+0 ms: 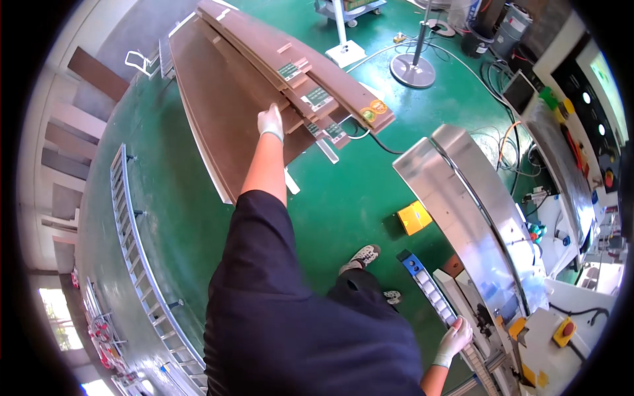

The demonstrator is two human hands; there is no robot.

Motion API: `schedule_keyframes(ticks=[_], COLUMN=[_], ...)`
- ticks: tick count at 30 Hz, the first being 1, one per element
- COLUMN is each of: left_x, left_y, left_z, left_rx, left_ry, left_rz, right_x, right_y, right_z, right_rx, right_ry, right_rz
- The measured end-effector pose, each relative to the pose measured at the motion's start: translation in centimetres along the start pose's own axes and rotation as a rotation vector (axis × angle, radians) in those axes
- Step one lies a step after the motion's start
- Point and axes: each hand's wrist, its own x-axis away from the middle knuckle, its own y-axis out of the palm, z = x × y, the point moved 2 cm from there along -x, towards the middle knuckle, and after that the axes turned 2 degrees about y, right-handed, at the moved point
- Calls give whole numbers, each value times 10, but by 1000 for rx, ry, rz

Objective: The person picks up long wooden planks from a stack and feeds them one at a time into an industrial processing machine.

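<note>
My left hand (270, 123), in a pale glove, reaches out at full arm's length over a wide brown panel (218, 112). Its fingers are curled beside the end of the stacked brown boards (290, 79); whatever lies in them is hidden. Green-and-white labels (317, 99) mark several board ends, and round orange stickers (378, 107) sit on the corner of the outer board. Low on the right, my right hand (456, 336), also gloved, is closed over the edge of a narrow roller track (432, 294) with a blue end piece.
A steel-covered machine (462, 198) with an orange-and-red control box (564, 331) stands at right. On the green floor are a yellow box (414, 218), a round-based stand (413, 70) and loose cables. A long roller conveyor (142, 264) runs along the left.
</note>
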Motion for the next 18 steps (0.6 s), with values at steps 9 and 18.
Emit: schedule_keyframes(ticks=[9,18], left_x=[8,-15], left_y=[-1,2], left_z=[17,-6], left_rx=[258,92], left_ry=[-194,-89], left_rz=[-67,-196], right_x=[-5,-13], right_y=[17,22], right_z=[8,-17], right_rx=[46,-4], right_ry=[107,161], right_rz=[0,35])
